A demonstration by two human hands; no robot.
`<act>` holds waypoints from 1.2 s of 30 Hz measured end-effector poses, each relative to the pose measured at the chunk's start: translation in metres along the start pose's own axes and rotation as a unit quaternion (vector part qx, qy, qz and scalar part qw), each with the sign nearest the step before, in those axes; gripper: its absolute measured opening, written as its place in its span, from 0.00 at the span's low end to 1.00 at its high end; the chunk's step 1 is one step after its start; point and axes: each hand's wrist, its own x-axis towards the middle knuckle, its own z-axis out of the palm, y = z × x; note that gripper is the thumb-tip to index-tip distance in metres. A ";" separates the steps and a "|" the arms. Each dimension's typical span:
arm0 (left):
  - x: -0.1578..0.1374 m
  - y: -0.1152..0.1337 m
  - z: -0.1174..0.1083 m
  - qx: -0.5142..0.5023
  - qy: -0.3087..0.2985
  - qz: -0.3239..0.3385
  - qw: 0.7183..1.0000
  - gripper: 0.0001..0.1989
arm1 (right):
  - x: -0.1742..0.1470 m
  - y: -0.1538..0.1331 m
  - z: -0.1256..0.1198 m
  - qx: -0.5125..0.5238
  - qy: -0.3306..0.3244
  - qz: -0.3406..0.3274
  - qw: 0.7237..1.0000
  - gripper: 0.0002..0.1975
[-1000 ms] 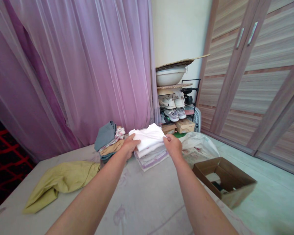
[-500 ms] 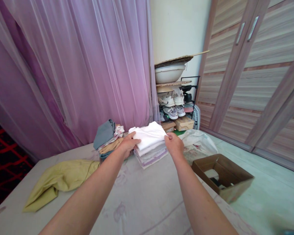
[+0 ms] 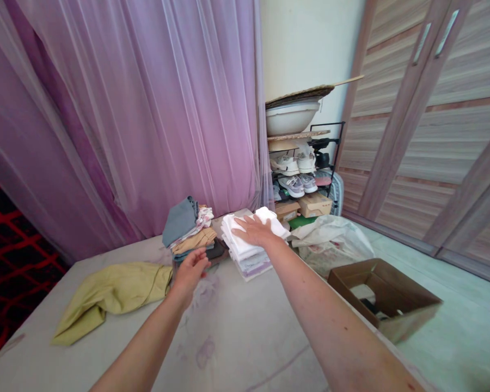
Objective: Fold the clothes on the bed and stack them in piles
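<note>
A folded white garment [image 3: 265,215] lies on top of a stack of folded light clothes [image 3: 251,264] on the bed. My right hand [image 3: 253,231] rests flat on it, fingers spread, hiding part of the cloth. To the left, my left hand [image 3: 193,271] hovers with fingers apart and nothing in them, just in front of a second stack. That stack holds folded grey trousers [image 3: 180,222], a floral piece [image 3: 204,218] and a tan piece [image 3: 196,240]. A crumpled yellow-green garment [image 3: 114,288] lies further left.
Beyond the bed [image 3: 228,348] on the right stand an open cardboard box [image 3: 412,313] and a clear plastic bag [image 3: 335,239]. A shoe rack [image 3: 337,163] with shoes and a white basin [image 3: 292,118] is behind, beside a wardrobe [image 3: 424,125]. Purple curtains [image 3: 147,109] hang at the back.
Both hands have let go of the white garment's edges. My right hand has moved left onto its top, and my left hand has drawn back to the left. The view has shifted slightly.
</note>
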 end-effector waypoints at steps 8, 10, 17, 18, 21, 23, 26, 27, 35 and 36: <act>-0.021 -0.064 -0.111 0.103 0.122 0.002 0.987 0.18 | 0.000 0.004 0.000 0.002 0.084 -0.005 0.996 0.28; -0.020 -0.071 -0.142 0.172 0.159 0.027 0.972 0.18 | -0.005 0.002 -0.004 -0.009 0.178 0.004 0.984 0.26; -0.011 -0.081 -0.216 0.581 0.154 0.156 0.784 0.23 | -0.018 0.009 0.013 0.014 0.071 0.038 0.997 0.27; -0.011 -0.081 -0.218 0.623 0.141 0.166 0.751 0.24 | -0.018 0.010 0.014 0.024 0.061 0.042 0.997 0.27; -0.009 -0.079 -0.214 0.706 0.127 0.176 0.674 0.26 | -0.026 0.009 0.009 0.042 0.124 0.022 0.991 0.25; -0.006 -0.075 -0.209 0.730 0.130 0.179 0.646 0.23 | -0.045 0.002 0.009 0.045 0.240 -0.003 0.970 0.23; -0.002 -0.066 -0.205 0.723 0.137 0.193 0.649 0.15 | -0.090 -0.018 0.034 0.089 0.355 -0.049 0.929 0.22; -0.002 -0.062 -0.204 0.710 0.140 0.202 0.660 0.14 | -0.107 -0.025 0.050 0.110 0.344 -0.084 0.929 0.21; -0.059 -0.027 -0.183 0.600 0.077 0.358 0.712 0.21 | -0.183 -0.059 0.157 0.194 0.233 -0.157 0.940 0.14; -0.071 -0.025 -0.176 0.587 0.077 0.373 0.714 0.21 | -0.186 -0.063 0.159 0.202 0.228 -0.151 0.940 0.19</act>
